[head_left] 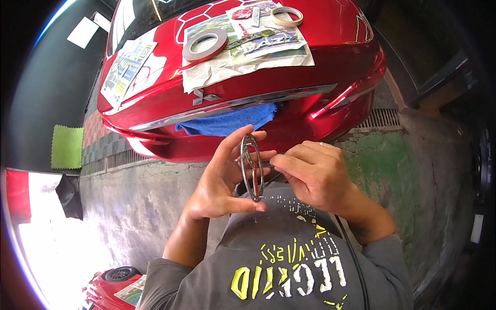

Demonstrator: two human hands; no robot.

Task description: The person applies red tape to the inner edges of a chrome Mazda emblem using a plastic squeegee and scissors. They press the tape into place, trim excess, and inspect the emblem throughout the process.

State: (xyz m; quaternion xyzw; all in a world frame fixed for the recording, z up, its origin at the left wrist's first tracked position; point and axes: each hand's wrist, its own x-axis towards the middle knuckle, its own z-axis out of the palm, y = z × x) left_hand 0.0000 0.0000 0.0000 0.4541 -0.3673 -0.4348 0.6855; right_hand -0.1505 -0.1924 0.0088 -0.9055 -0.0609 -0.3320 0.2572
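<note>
An oval chrome car emblem (252, 168) stands nearly edge-on in front of my chest. My left hand (222, 178) grips it, with the thumb below and the fingers behind and above. A red strip shows inside its chrome ring. Close by on the right, my right hand (315, 170) is closed in a pinch at the fingertips, which point toward the emblem's back; whatever they hold is too small to make out. Ahead is a red car (341, 62) with a chrome badge (205, 97) and a chrome trim strip (289, 95).
Newspaper sheets (206, 77) lie on the car, bearing a roll of red-edged tape (221, 39), a beige tape roll (299, 20) and several loose emblem pieces. A blue cloth (227, 123) rests below the trim. A green cloth (67, 147) is at the left; a dark cable (354, 253) crosses my shirt.
</note>
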